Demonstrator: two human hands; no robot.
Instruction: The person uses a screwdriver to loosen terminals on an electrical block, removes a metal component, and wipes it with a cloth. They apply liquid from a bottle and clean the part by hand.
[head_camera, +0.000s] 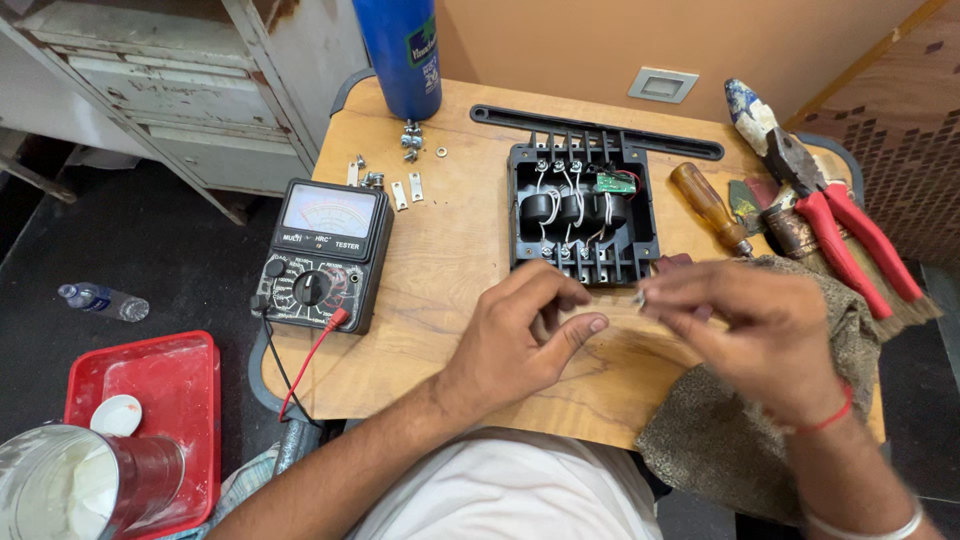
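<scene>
Near the front edge of the wooden desk, just below the open black junction box (583, 210), the right hand (757, 335) pinches a tiny screw-like metal part (640, 295) while the left hand (525, 335) curls half-closed, empty, likely steadying a refit.

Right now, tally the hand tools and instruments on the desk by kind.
Analog multimeter: 1
Red-handled pliers: 1
Wooden-handled screwdriver: 1
Paintbrush: 1
Total: 4
The left hand and right hand meet by the black terminal box.
</scene>
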